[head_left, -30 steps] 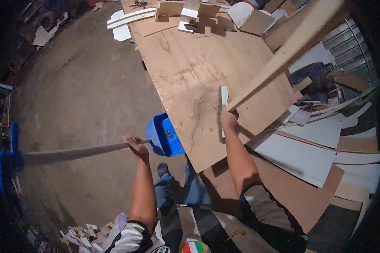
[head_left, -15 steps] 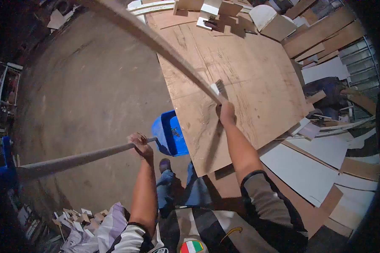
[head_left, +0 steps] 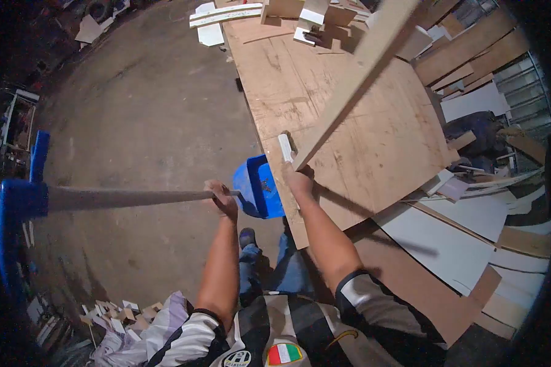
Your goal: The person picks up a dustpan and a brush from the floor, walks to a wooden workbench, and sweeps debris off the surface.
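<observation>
Left hand (head_left: 221,197) clasps the pole (head_left: 128,199) of a blue plastic dustpan (head_left: 246,178) beside the grained plywood table (head_left: 386,147); right hand (head_left: 299,180) wraps a white-backed brush (head_left: 284,147) on it, squared wooden handle (head_left: 361,76) slanting up

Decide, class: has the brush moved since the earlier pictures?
Yes. Judged against the table, the brush has moved across toward the edge nearest the blue dustpan.

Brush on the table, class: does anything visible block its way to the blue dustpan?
Nothing visible does: only a strip of tabletop lies between the brush in the right hand and the dustpan.
</observation>
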Action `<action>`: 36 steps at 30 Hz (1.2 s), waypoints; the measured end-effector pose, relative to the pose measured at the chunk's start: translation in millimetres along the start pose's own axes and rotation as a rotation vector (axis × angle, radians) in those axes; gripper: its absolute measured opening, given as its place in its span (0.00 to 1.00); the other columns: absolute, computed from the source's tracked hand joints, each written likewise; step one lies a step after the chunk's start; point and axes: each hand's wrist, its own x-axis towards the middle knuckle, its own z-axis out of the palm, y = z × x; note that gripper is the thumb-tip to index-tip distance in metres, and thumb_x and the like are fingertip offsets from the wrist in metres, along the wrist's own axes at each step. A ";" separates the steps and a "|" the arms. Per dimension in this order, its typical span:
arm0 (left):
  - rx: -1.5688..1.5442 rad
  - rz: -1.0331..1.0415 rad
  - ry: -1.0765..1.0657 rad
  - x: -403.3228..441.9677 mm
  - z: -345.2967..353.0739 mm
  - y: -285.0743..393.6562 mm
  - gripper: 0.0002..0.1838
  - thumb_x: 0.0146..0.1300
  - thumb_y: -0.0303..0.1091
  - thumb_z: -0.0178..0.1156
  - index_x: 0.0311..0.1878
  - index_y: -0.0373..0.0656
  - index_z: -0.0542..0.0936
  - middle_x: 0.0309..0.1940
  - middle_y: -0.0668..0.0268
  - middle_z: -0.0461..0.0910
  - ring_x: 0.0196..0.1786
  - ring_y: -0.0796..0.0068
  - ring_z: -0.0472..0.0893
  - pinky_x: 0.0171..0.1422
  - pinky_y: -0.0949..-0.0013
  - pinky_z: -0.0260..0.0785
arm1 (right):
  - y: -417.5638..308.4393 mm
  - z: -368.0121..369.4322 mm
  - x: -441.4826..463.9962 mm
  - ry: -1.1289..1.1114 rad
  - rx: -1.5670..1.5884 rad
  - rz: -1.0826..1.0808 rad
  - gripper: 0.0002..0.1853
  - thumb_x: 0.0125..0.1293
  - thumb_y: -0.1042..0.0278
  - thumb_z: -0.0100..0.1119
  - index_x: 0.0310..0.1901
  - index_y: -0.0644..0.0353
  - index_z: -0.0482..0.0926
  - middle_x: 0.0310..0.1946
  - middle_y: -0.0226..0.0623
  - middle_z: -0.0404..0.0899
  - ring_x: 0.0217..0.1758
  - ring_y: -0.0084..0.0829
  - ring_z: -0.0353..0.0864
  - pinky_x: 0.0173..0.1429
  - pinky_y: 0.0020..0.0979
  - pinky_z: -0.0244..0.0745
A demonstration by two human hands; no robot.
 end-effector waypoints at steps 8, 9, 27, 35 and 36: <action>0.142 0.136 0.094 -1.7 25.3 31.1 0.23 0.70 0.44 0.47 0.19 0.43 0.63 0.13 0.72 0.60 0.17 0.81 0.61 0.20 0.73 0.53 | -13.0 -1.0 -30.8 0.109 0.073 -0.114 0.22 0.60 0.56 0.55 0.55 0.52 0.76 0.42 0.47 0.81 0.42 0.46 0.81 0.48 0.38 0.75; 0.120 0.172 0.090 -1.1 29.9 36.8 0.23 0.70 0.43 0.47 0.18 0.43 0.62 0.12 0.72 0.60 0.16 0.81 0.61 0.20 0.73 0.52 | -20.0 -7.8 -38.7 0.072 0.103 -0.106 0.22 0.61 0.56 0.55 0.56 0.52 0.76 0.43 0.48 0.81 0.42 0.45 0.81 0.48 0.37 0.74; 0.363 0.215 0.103 1.8 29.3 30.6 0.28 0.71 0.45 0.43 0.14 0.39 0.63 0.08 0.67 0.59 0.13 0.75 0.61 0.19 0.67 0.51 | -14.7 28.8 -35.9 0.140 0.208 -0.093 0.24 0.58 0.45 0.55 0.36 0.62 0.82 0.32 0.53 0.81 0.38 0.50 0.82 0.41 0.45 0.75; 0.169 0.084 0.028 -19.5 17.1 20.8 0.22 0.69 0.39 0.45 0.18 0.42 0.62 0.12 0.70 0.60 0.17 0.79 0.60 0.21 0.71 0.49 | -24.4 29.0 -31.0 0.093 0.237 -0.050 0.28 0.57 0.41 0.54 0.37 0.64 0.81 0.33 0.53 0.81 0.41 0.51 0.81 0.45 0.46 0.74; 0.106 0.069 0.014 -21.9 18.9 24.5 0.20 0.68 0.38 0.46 0.19 0.42 0.61 0.14 0.71 0.60 0.18 0.79 0.60 0.21 0.72 0.49 | -21.8 32.8 -27.3 0.114 0.167 -0.072 0.29 0.58 0.40 0.53 0.38 0.64 0.81 0.34 0.53 0.81 0.41 0.51 0.81 0.45 0.46 0.74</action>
